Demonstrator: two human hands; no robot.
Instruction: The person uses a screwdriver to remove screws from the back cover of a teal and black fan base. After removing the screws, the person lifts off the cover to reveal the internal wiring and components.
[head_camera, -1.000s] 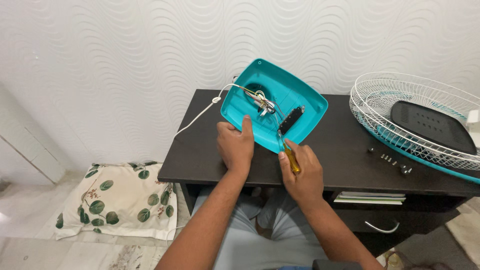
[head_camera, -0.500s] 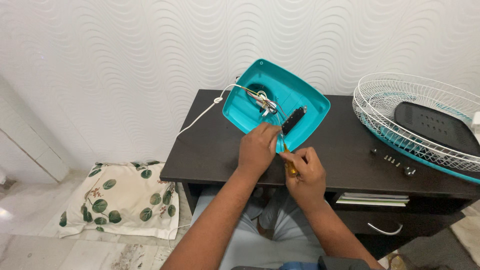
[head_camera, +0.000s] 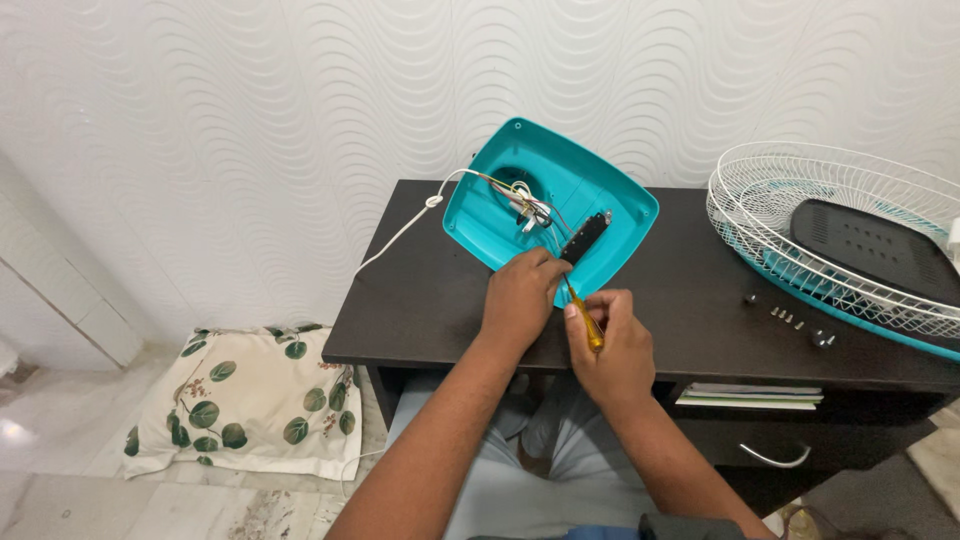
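A teal fan base shell (head_camera: 500, 215) stands tilted against the wall on the dark table (head_camera: 430, 300), its hollow side facing me. Inside it are coloured wires (head_camera: 525, 205) and a black switch strip (head_camera: 583, 238). My left hand (head_camera: 520, 297) rests on the shell's lower rim, fingers curled at the edge by the screwdriver's shaft. My right hand (head_camera: 612, 345) grips a yellow-handled screwdriver (head_camera: 587, 325), whose tip points up into the shell near the strip.
A white power cord (head_camera: 400, 235) runs from the shell off the table's left edge. A white wire fan grille (head_camera: 800, 215) with a black plate (head_camera: 870, 250) lies at right. Several loose screws (head_camera: 785, 318) sit in front of it. A leaf-print pillow (head_camera: 240, 410) lies on the floor.
My left hand moved right along the shell's rim to the screwdriver shaft. My right hand shifted slightly with the screwdriver, keeping its tip in the shell.
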